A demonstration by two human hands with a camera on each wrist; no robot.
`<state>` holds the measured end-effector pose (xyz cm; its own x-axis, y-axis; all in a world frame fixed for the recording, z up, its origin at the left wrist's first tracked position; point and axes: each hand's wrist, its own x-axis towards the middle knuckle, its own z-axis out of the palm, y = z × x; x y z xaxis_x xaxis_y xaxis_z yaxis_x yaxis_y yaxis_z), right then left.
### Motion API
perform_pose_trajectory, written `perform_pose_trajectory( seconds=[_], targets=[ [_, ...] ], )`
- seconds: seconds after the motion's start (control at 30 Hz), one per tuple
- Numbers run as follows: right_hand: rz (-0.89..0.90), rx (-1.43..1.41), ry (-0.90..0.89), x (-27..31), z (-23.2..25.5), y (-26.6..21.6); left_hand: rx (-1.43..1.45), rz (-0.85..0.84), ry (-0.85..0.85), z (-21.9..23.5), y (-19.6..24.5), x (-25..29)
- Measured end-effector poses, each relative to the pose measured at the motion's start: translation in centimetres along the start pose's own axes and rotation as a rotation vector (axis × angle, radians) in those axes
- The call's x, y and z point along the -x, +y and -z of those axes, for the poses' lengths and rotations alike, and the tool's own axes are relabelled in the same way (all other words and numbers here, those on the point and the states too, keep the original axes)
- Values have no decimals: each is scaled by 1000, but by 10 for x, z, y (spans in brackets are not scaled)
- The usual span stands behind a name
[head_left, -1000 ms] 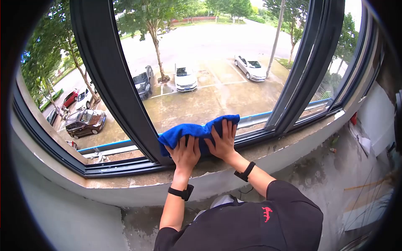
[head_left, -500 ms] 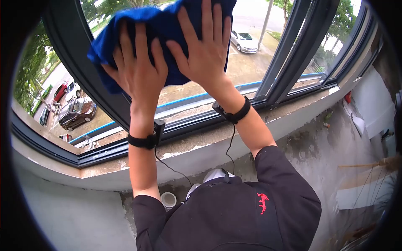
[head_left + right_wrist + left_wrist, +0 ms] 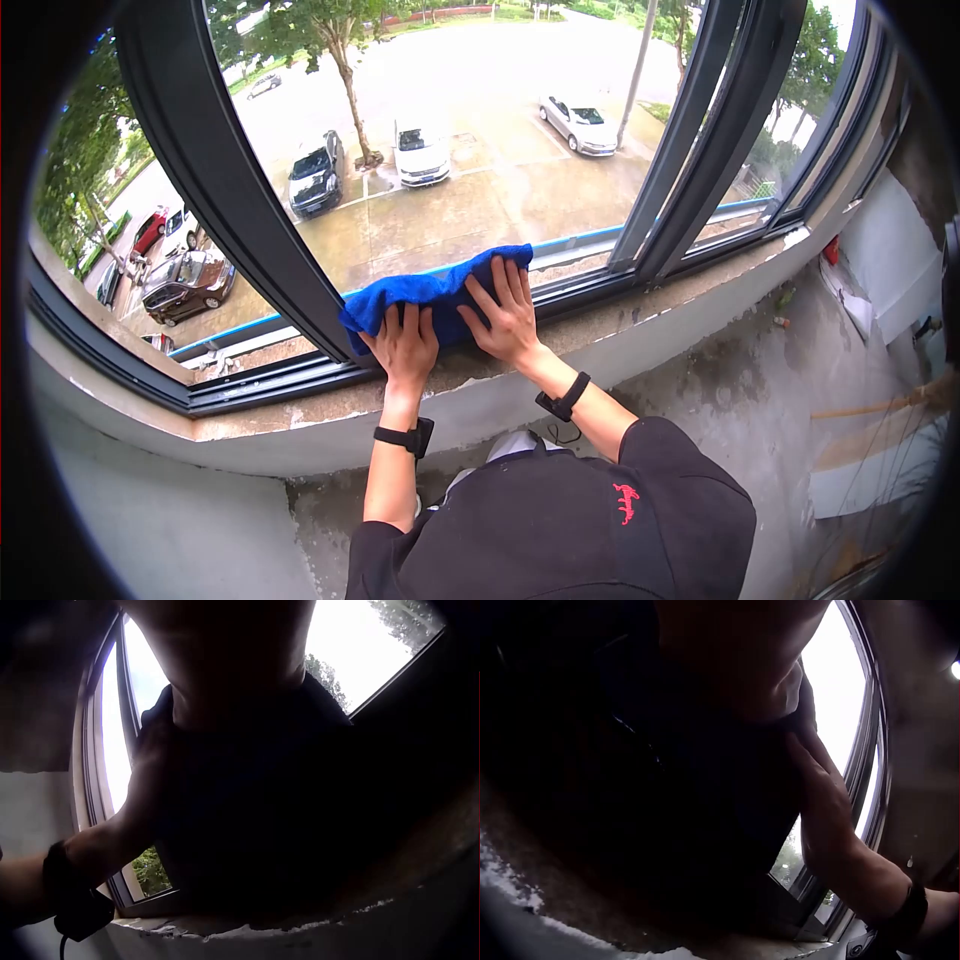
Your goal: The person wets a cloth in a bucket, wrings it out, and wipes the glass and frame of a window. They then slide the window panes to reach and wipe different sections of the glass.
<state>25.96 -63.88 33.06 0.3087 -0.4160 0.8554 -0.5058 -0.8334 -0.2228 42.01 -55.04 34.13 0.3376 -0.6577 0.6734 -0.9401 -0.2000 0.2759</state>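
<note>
A blue cloth (image 3: 400, 291) lies bunched against the bottom of the window pane, by the lower frame, in the head view. The left hand (image 3: 403, 350) presses on its left part with fingers spread and pointing up. On its right part rests the right hand (image 3: 505, 318), its fingers extended over the cloth. Both wrist views are very dark: the right hand (image 3: 829, 802) shows at the right of the left wrist view, and the left hand (image 3: 146, 784) at the left of the right wrist view.
A dark window post (image 3: 215, 170) rises left of the cloth, and further posts (image 3: 735, 130) stand at the right. Below the frame runs a rough sill (image 3: 300, 408) with chipped edges. Parked cars are visible outside through the glass. The floor (image 3: 700, 390) is stained.
Half a second ago both hands and the cloth were high on the pane; now they are down at the lower frame. Against one second ago, they appear slightly further left in the head view.
</note>
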Motion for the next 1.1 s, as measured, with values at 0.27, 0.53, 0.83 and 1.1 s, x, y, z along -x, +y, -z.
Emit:
perform_pose_trajectory(
  seconds=[0.27, 0.53, 0.83, 1.1],
  targets=[
    [179, 79, 333, -163, 59, -14, 140, -263, 539, 99, 64, -132],
    [220, 147, 357, -185, 64, -17, -190, -233, 576, 98, 61, -156],
    [29, 238, 58, -15, -26, 3, -72, -10, 100, -12, 1, -21],
    [31, 158, 44, -23, -12, 1, 248, 12, 265, 13, 35, -17]
  ],
)
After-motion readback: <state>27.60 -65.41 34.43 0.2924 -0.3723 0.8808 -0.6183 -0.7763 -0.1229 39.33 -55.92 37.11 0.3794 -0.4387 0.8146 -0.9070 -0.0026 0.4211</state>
